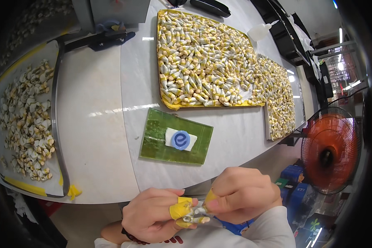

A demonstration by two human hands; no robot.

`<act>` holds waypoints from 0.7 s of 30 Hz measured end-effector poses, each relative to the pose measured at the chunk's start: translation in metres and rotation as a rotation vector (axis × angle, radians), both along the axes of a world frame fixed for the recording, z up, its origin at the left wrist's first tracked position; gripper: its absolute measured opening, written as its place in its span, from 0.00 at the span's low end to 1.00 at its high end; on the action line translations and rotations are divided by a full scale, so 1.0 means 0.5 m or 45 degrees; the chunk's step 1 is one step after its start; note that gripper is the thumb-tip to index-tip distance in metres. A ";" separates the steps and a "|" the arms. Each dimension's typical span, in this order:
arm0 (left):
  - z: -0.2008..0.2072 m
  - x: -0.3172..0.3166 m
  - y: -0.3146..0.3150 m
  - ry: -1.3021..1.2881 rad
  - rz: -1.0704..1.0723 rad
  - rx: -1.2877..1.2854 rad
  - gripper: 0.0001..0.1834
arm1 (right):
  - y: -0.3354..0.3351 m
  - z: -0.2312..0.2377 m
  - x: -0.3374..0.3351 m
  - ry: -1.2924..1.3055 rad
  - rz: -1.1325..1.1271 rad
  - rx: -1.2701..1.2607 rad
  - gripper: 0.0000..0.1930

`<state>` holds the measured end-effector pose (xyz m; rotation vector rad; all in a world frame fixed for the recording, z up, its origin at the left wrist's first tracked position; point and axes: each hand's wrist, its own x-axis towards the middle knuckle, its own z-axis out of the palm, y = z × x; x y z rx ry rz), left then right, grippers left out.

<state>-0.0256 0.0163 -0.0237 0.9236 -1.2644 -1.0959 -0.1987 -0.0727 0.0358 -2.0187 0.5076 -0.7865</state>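
Note:
Close to my body, below the table's front edge, my two hands meet. My left hand point(155, 213), with yellow tape round its fingers, is closed on small white cone-shaped pieces point(195, 215) with pale tips. My right hand point(244, 191) has its thumb and bent forefinger pinched at the right end of one of these pieces, and yellow tape shows on a finger. The fingers partly hide the pieces, so their exact number is unclear. Beyond the hands lies a green glass-like slab point(155, 140) bearing a white pad and a round blue cap point(180, 140).
A yellow-edged tray point(211, 106) is heaped with white-and-yellow cone pieces, and another full tray point(270, 120) stands to its right. At far left is a dark-rimmed tray point(58, 165) of looser pieces. A white squeeze bottle point(259, 32) stands behind; an orange fan point(328, 151) is at right.

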 end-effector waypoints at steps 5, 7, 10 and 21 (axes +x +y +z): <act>0.000 0.001 -0.003 -0.075 -0.059 -0.045 0.15 | -0.003 0.006 -0.005 0.100 0.046 0.021 0.12; -0.001 0.002 -0.005 -0.143 -0.080 -0.112 0.16 | 0.002 0.010 -0.008 0.176 0.075 0.047 0.12; 0.001 0.002 -0.008 -0.156 -0.035 -0.194 0.16 | -0.004 0.010 -0.009 0.176 0.135 0.052 0.11; 0.028 -0.020 -0.013 -0.158 0.267 -0.367 0.14 | 0.000 0.011 -0.009 0.199 0.110 0.070 0.10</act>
